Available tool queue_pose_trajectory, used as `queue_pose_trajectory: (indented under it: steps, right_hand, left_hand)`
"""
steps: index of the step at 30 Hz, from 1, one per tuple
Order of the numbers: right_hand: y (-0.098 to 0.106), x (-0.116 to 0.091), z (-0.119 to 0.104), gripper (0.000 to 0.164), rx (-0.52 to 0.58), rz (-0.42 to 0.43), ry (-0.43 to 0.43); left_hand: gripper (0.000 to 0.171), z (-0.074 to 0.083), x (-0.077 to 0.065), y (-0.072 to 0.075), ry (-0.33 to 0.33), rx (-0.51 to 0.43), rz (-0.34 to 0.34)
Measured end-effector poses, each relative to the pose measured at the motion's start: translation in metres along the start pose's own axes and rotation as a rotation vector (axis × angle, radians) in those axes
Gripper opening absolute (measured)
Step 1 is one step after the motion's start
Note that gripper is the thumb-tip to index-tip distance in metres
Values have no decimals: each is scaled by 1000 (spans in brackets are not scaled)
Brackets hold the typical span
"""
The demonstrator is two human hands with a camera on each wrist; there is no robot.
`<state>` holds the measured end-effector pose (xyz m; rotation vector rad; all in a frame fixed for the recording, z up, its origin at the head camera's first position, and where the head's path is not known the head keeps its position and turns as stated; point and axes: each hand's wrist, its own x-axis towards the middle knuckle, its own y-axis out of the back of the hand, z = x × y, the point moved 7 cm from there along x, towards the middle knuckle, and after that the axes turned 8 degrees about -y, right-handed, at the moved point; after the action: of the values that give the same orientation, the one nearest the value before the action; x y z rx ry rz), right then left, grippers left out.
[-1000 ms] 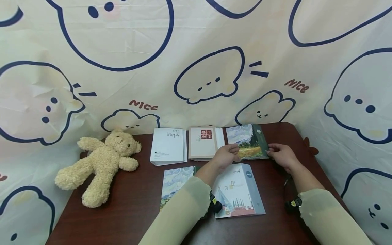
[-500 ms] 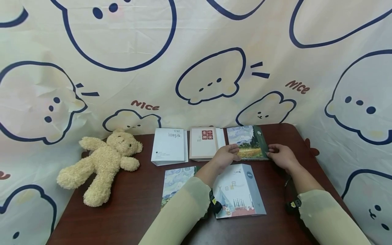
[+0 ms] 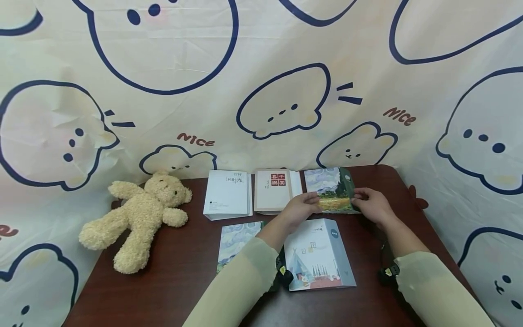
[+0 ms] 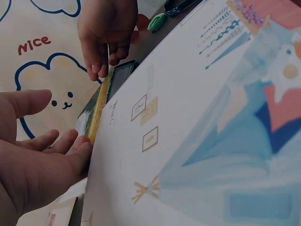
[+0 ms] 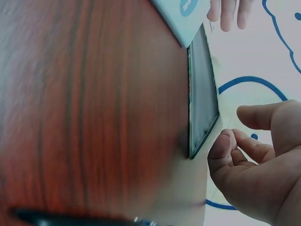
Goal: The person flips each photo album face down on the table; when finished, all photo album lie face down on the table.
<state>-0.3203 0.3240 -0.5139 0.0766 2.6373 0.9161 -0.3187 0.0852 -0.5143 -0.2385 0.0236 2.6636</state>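
A book with a landscape painting cover and green spine (image 3: 328, 190) lies at the back right of the table. At its front left edge, my left hand (image 3: 300, 209) rests its extended fingertips. My right hand (image 3: 373, 206) touches the green spine from the other side, its fingers bent and slightly over the edge. Seen in the right wrist view, the thumb of the right hand (image 5: 263, 160) stands apart from its fingers beside the book's corner (image 5: 202, 99). In the left wrist view a white book with a tent drawing (image 4: 188, 122) partly hides the landscape book (image 4: 96, 113).
Two pale books, one plain white (image 3: 226, 193) and one with red characters (image 3: 273, 193), stand left of the landscape book. Nearer lie the tent book (image 3: 312, 256) and another painted book (image 3: 234, 243), partly under the left arm. A teddy bear (image 3: 143, 218) lies at left.
My right hand has shifted slightly left, its fingers now further over the green spine. The left hand stays by the book's left edge. The head view has drifted a little.
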Motion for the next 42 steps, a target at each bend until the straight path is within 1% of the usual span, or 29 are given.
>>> queue_pose_trajectory:
  steps: [7,9,14,17,21,27,33,38,42]
  right_hand:
    - [-11,0,-18,51,14,-24,27]
    - [-14,0,-21,51,23,-34,28]
    - [-21,3,-30,50,20,-49,39]
    - [-25,4,-36,49,10,-59,55]
    - [-34,5,-46,48,-2,-76,77]
    - [-50,6,-62,47,-16,-83,88]
    - [-68,8,-75,48,-28,-95,98]
    - [-83,7,-87,47,-37,-113,105]
    - [-94,7,-98,49,-56,-124,112]
  left_hand:
    - [55,10,-11,11,-47,37,1]
    - [55,12,-14,15,-60,64,8]
    - [55,16,-24,32,-70,168,26]
    - [53,15,-26,43,-76,201,49]
    - [49,16,-29,60,-88,198,108]
    - [48,17,-36,90,-107,180,220]
    - [46,14,-44,117,-78,227,344]
    - [49,10,-49,133,-74,182,425]
    - [50,11,-55,143,-62,182,475]
